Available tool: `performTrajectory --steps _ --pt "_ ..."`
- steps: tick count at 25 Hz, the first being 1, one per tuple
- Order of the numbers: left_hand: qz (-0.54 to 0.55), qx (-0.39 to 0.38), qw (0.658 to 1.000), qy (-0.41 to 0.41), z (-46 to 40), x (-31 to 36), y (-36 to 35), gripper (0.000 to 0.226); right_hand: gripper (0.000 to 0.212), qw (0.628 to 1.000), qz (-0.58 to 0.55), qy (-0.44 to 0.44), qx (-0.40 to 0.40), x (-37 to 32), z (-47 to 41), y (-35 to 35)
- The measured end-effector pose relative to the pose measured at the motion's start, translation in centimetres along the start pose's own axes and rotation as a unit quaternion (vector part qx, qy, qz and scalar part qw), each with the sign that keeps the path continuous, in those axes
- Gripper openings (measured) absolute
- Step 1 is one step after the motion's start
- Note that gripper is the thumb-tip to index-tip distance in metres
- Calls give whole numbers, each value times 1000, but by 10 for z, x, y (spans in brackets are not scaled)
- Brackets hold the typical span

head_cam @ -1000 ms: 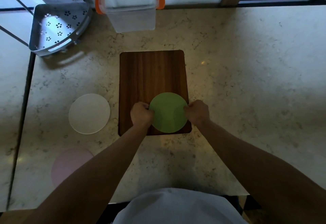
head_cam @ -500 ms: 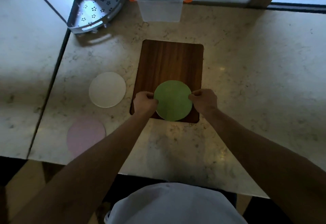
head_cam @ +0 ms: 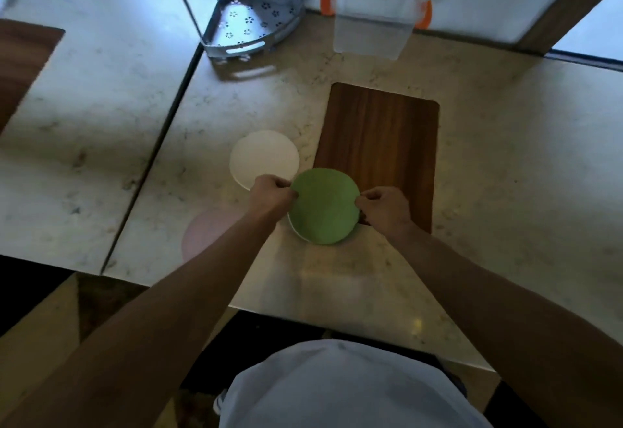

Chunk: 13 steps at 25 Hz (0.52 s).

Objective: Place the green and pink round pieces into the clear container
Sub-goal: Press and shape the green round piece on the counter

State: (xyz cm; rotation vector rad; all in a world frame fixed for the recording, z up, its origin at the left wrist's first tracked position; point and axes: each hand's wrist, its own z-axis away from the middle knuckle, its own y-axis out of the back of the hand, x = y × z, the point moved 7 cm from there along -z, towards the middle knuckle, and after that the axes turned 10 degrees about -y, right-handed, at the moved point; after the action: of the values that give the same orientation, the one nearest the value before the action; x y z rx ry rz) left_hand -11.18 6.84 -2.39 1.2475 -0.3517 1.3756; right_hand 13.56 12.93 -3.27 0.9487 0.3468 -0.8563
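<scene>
The green round piece (head_cam: 324, 206) is pinched at opposite edges by the left hand (head_cam: 273, 194) and right hand (head_cam: 384, 207), over the near-left corner of the wooden board (head_cam: 381, 144). Just beyond the left hand lies a white disc (head_cam: 261, 154); nearer, under the forearm, the pink round piece (head_cam: 209, 232), blurred. The clear container (head_cam: 371, 30) stands well beyond.

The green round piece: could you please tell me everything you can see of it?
The green round piece is a thin, flat, matte disc, plain green on its upper face, possibly soft plastic or silicone. The left hand and right hand each pinch an opposite edge. It partly overlaps the near left corner of the wooden board and the countertop. A pale rim shows beneath its lower left edge; what that is cannot be told.
</scene>
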Motion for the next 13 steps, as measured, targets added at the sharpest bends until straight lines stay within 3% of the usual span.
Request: performTrajectory --steps 4,13 --pt "9 -11 1000 25 0 -37 51 16 15 999 9 -17 -29 -10 21 -60" --pt "7 41 996 74 12 -116 152 14 9 995 37 -7 -89 -46 65 -164"
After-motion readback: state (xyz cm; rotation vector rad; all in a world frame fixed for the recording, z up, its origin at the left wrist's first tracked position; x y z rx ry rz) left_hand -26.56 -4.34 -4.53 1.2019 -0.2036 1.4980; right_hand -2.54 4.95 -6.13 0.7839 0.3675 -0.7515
